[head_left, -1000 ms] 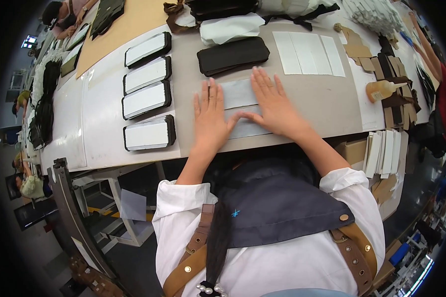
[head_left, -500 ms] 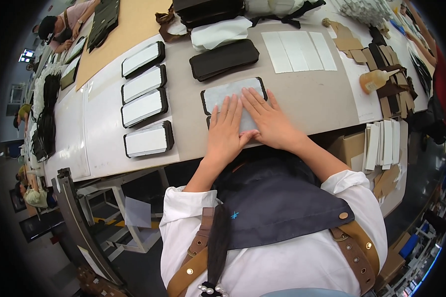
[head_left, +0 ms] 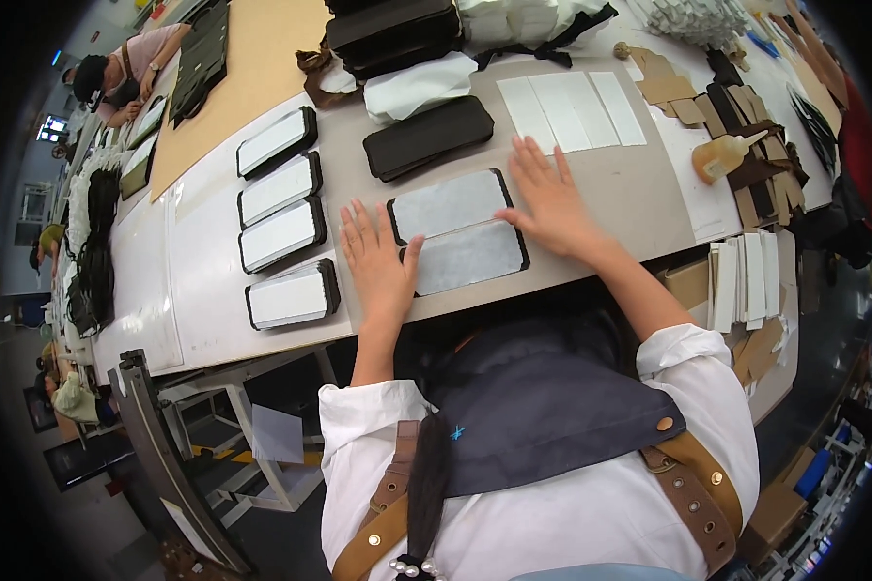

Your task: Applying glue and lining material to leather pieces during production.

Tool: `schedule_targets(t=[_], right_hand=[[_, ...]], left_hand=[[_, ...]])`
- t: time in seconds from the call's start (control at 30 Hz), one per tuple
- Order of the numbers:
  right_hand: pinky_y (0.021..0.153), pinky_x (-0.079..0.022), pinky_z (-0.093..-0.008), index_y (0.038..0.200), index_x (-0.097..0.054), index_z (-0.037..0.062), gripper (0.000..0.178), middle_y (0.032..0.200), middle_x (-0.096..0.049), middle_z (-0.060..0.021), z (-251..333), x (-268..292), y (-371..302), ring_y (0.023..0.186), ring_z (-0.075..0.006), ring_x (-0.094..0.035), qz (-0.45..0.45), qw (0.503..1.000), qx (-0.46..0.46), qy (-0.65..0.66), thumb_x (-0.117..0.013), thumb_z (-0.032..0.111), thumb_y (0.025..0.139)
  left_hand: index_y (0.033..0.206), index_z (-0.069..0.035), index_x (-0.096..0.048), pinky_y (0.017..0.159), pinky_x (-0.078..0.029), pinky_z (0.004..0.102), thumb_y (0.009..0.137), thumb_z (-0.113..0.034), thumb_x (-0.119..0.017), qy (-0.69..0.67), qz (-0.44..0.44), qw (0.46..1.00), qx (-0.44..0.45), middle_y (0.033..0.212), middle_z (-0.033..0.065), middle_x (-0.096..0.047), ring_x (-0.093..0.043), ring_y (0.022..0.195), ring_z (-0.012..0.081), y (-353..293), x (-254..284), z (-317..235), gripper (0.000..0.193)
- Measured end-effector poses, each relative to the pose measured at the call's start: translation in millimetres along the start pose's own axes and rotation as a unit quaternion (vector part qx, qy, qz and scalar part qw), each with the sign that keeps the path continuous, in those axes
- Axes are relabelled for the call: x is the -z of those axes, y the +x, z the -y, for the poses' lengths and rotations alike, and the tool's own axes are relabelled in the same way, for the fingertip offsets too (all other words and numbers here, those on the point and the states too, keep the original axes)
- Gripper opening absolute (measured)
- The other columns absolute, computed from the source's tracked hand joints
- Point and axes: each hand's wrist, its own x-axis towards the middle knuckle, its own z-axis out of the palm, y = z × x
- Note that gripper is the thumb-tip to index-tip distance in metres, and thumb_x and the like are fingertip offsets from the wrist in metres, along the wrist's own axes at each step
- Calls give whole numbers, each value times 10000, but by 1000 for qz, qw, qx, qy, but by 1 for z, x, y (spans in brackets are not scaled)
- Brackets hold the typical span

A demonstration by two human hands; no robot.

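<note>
At far nine o'clock, taking two grey panels [head_left: 451, 206] near the middle as the clock's centre, a long bundle of black cords [head_left: 92, 276] lies on a pale counter [head_left: 145, 290]. At far ten o'clock, a person [head_left: 155, 44] in a pink top and dark cap leans over the work surface. Closer in, between eight and ten o'clock, four white pieces [head_left: 281, 234] with black edges form a column, each set slightly apart or just touching the next.

The left hand [head_left: 378, 271] is at about eight o'clock, holding nothing, fingers spread, its thumb at the left edge of the grey panels. Around eleven o'clock stands a stack of black panels [head_left: 394, 44], then a crumpled white cloth [head_left: 419, 92], then a flat black panel [head_left: 428, 138].

The grey panels lie flat, one toward twelve and one toward six, side by side along their long edges, black showing at their corners. The right hand [head_left: 557, 208], near three o'clock, is also released, fingers spread, thumb at the panels' right edge; whether it touches them is unclear.

White strips [head_left: 572, 111] lie at one to two o'clock. Farther right, an amber bottle [head_left: 715, 160] points its nozzle to two o'clock; white boards [head_left: 736, 281] stand at three.
</note>
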Motion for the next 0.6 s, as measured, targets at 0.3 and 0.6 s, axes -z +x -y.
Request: schedule_targets(t=[0.3, 0.6], right_hand=[[1299, -218, -507, 1129, -643, 20, 285, 1133, -694, -97, -62, 40, 48, 1214, -251, -620, 35, 978, 132, -157, -687, 38, 848], [1095, -483, -428, 966, -663, 24, 88, 906, -713, -88, -59, 37, 45, 915, -210, -683, -271, 953, 48, 126, -673, -15, 888]], left_hand=[[1503, -74, -522, 1246, -182, 579, 1082, -493, -509, -125, -103, 987, 20, 1657, 196, -332, -178, 1580, 414, -1, 14, -3, 595], [1435, -76, -584, 1212, -281, 519, 1036, -334, -646, -171, -143, 975, 5, 1569, 162, -467, -368, 1494, 373, -2, 24, -11, 479]])
